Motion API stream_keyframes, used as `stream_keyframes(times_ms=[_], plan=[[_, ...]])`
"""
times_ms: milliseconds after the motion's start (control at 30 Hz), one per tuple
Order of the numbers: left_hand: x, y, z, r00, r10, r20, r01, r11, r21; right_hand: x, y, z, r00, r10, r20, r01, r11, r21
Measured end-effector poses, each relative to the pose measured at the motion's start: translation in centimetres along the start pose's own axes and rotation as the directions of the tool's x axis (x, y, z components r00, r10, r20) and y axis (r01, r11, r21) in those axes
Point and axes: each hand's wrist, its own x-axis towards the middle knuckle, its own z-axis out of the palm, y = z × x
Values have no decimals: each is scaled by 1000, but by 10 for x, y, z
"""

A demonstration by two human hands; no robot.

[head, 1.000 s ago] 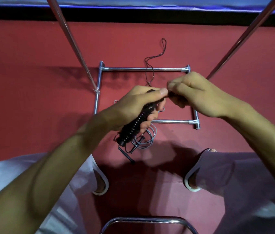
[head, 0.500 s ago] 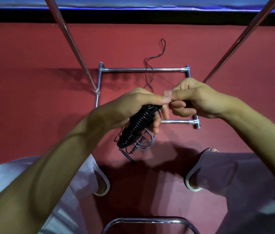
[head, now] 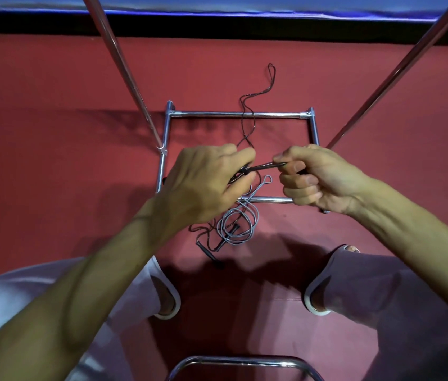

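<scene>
My left hand is turned palm down and grips a dark bundle, of which only a black tip shows at my fingers. A short stretch of black cord runs taut from it to my right hand, which pinches the cord's other end between thumb and forefinger. Behind my left hand a thin black cord snakes away over the red floor and ends in a small loop. Both hands hover above the floor, a little apart.
A coil of grey cable with black plugs lies on the red floor below my hands. A chrome rectangular frame lies around it, with two slanted chrome poles rising from it. My knees in white trousers flank the spot, and a chrome rail is nearest me.
My hands have drawn apart, stretching cord between them. The left hand has rolled palm down, so the ribbed black bundle seen under it before is hidden.
</scene>
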Motion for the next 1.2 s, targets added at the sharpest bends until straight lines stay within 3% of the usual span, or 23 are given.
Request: stream_keyframes(times_ms=[267, 400, 467, 533, 667, 733, 833, 900, 967, 1100, 1200], plan=[[-8, -7, 3, 998, -57, -10, 56, 998, -40, 1, 1, -1, 999, 26, -27, -24, 998, 60], [1, 0, 1, 983, -180, 17, 177, 936, -304, -3, -7, -1, 997, -55, 48, 53, 998, 40], [11, 7, -7, 964, -264, 43, 242, 795, -557, -8, -20, 0, 992, -110, 69, 108, 994, 21], [18, 15, -20, 938, -325, 120, 291, 551, -782, -18, -33, 2, 979, -200, 36, 201, 978, -47], [37, 32, -44, 929, -267, 255, 277, 48, -960, -36, -46, 16, 871, -490, 39, 489, 857, -162], [50, 47, -56, 936, -205, 286, 272, -96, -958, -47, -55, 27, 799, -600, 38, 586, 764, -269], [65, 69, -72, 953, -148, 265, 234, -194, -953, -68, -72, 34, 666, -745, -27, 689, 630, -358], [74, 80, -81, 965, -130, 226, 202, -179, -963, -86, -83, 35, 602, -795, -73, 730, 585, -354], [86, 90, -93, 971, -154, 183, 171, -88, -981, -106, -99, 33, 619, -773, -136, 707, 625, -331], [117, 106, -120, 981, -192, -16, 66, 410, -910, -145, -142, 34, 709, -635, -306, 539, 768, -346], [142, 121, -138, 979, -177, -97, 20, 562, -827, -166, -171, 34, 707, -592, -387, 474, 803, -361]])
